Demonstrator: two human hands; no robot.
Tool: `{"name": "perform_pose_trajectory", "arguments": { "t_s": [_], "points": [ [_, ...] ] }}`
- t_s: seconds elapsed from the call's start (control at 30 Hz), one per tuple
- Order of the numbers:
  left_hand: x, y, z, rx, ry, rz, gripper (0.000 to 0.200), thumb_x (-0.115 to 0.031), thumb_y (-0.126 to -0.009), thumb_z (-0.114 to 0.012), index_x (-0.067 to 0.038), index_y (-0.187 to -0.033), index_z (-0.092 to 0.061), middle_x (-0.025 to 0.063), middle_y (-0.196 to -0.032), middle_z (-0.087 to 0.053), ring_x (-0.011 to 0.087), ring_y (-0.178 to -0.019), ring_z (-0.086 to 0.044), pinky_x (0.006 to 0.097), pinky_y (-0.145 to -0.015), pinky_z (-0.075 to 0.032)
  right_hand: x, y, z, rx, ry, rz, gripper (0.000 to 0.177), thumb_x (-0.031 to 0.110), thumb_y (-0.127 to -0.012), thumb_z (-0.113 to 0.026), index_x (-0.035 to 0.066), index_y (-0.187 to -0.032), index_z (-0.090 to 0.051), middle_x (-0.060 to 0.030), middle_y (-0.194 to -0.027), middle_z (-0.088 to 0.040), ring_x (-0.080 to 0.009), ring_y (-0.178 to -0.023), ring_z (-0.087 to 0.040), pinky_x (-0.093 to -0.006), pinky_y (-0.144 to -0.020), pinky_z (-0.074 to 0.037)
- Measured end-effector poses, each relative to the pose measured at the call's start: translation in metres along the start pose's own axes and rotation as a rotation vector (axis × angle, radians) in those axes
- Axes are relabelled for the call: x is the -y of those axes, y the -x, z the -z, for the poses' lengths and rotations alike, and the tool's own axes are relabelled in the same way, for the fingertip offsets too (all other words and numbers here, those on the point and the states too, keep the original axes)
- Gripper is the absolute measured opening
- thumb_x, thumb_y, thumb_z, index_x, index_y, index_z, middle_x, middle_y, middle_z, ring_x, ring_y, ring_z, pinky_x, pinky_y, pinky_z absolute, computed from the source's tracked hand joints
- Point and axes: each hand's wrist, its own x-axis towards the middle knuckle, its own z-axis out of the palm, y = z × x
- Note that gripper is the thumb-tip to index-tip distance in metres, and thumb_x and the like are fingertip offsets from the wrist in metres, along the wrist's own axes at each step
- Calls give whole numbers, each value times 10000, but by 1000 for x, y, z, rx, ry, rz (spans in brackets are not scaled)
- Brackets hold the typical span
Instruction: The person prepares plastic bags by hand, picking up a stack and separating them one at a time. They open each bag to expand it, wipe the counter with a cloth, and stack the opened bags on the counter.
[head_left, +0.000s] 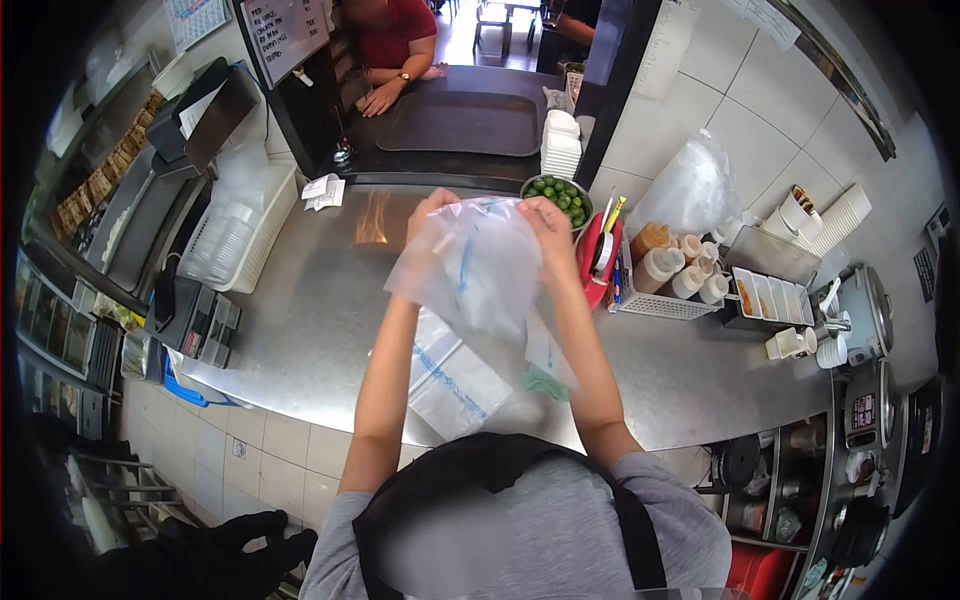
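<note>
Both arms reach forward over the steel counter, holding up a clear plastic bag (490, 265) with blue print. My left hand (426, 216) pinches its upper left edge, partly behind the film. At the upper right corner, the fingers of my right hand (548, 228) are closed on the same bag. The bag hangs loosely between the hands. Below it, a stack of folded plastic bags (455, 380) with blue print lies on the counter near my body. A green cloth (544, 383) shows beside the stack, partly covered.
A bowl of green limes (557, 198) and a red tape dispenser (597, 265) sit right of my right hand. Farther right is a basket of sauce bottles (675, 285). A white basket of plastic lids (240, 235) stands left. Beyond the hatch, a person rests an arm by a dark tray (460, 122).
</note>
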Motion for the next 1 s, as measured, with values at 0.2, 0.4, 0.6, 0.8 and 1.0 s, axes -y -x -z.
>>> {"name": "perform_pose_trajectory", "arguments": {
  "t_s": [0.2,0.4,0.6,0.8,1.0],
  "points": [
    [45,9,-10,-42,189,714,187,-33,-790,-416,-48,-944,-521,50,-594,-509,104,-406,-443,246,-363,-341,-104,-2,25,-15,-15,-332,183,118,-823,-500,11,-963,-549,-28,-766,-570,-134,-636,-523,-293,-559,-438],
    [97,71,-31,-107,-59,657,301,-23,-786,-405,-70,-1072,-487,74,-611,-542,225,-543,-546,334,-519,-442,-123,21,16,-106,825,-48,324,209,-828,-464,59,-1115,-470,-156,-929,-608,-313,-854,-592,-403,-716,-449],
    [97,82,-30,-258,-469,467,425,-196,-811,-536,-76,-1177,-356,171,-1116,-395,342,-999,-470,392,-805,-400,-112,37,17,-199,989,-81,252,280,-841,-472,60,-963,-495,-182,-887,-608,-379,-862,-571,-455,-716,-426],
    [14,113,-10,-258,-178,306,475,-243,-835,-554,-42,-1220,-360,110,-1105,-417,225,-1011,-435,302,-812,-376,-44,64,37,-215,844,22,249,248,-849,-535,9,-812,-479,-111,-642,-565,-226,-583,-563,-341,-535,-424],
    [-18,133,-37,-14,367,637,474,-232,-810,-614,-28,-1201,-438,81,-1109,-487,136,-1029,-448,244,-817,-365,14,96,-1,-122,468,-12,200,197,-872,-532,32,-770,-486,-6,-551,-469,-49,-517,-466,-210,-450,-353]
  ]
}}
